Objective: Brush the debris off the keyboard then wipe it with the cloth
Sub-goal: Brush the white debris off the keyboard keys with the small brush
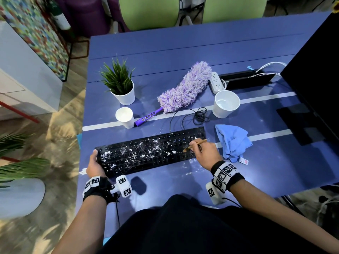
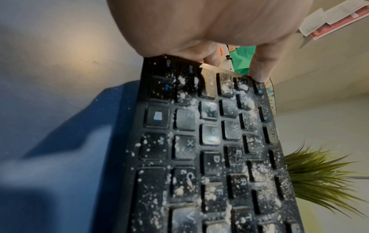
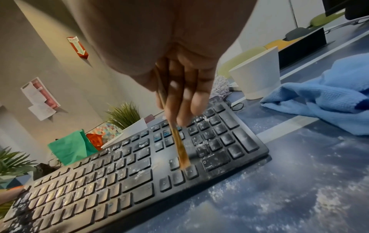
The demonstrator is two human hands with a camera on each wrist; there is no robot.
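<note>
A black keyboard (image 1: 152,153) speckled with white powder lies on the blue table (image 1: 183,52). My left hand (image 1: 94,163) grips its left end, thumb on the far corner; in the left wrist view the fingers (image 2: 261,69) curl over the keyboard (image 2: 209,149) edge. My right hand (image 1: 203,151) pinches a thin brown brush (image 1: 195,144) over the right part of the keys. The right wrist view has the brush (image 3: 179,145) tip touching the keyboard (image 3: 129,170) by the arrow keys. A crumpled blue cloth (image 1: 232,142) (image 3: 323,97) lies right of the keyboard.
Behind the keyboard lie a purple duster (image 1: 183,88), a coiled black cable (image 1: 200,116), two white cups (image 1: 125,117) (image 1: 226,103), a potted plant (image 1: 120,83) and a power strip (image 1: 216,82). A black monitor (image 1: 315,79) stands at right. White powder (image 3: 299,181) dusts the table.
</note>
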